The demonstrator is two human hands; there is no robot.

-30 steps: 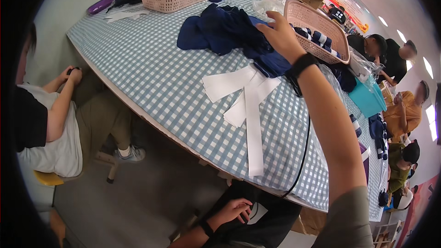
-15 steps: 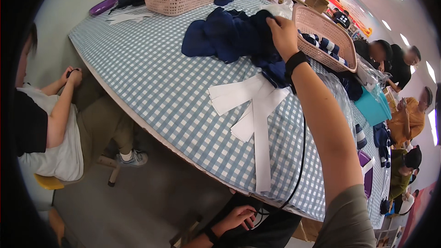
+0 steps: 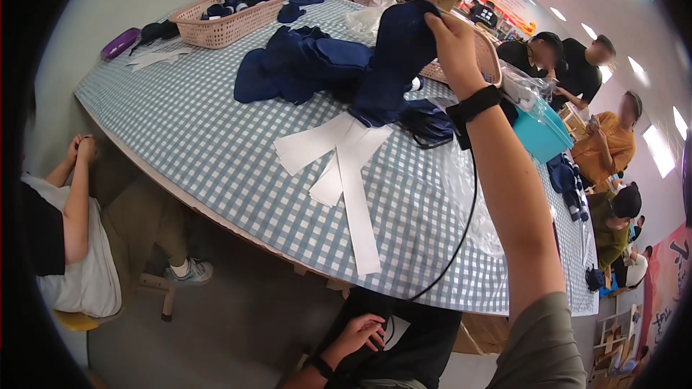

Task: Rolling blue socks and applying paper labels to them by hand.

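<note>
the navy cloth piece [image 3: 393, 65] hangs lifted above the table, pinched at its top edge between the fingers of the right hand [image 3: 450, 39], which is raised over the far side of the checked tablecloth [image 3: 180, 130]; its lower end trails down toward the white paper strips [image 3: 342, 166] lying fanned on the cloth. just left of it sits a heap of dark blue garments [image 3: 295, 68]. a black band [image 3: 472, 106] wraps the right wrist, a cable hanging from it. the left hand [image 3: 360, 335] rests low in the lap, fingers loosely curled, holding nothing. a pink basket [image 3: 231, 18] of rolled socks stands at the far end, and a seated person [image 3: 72, 245] leans beside the table's left edge
</note>
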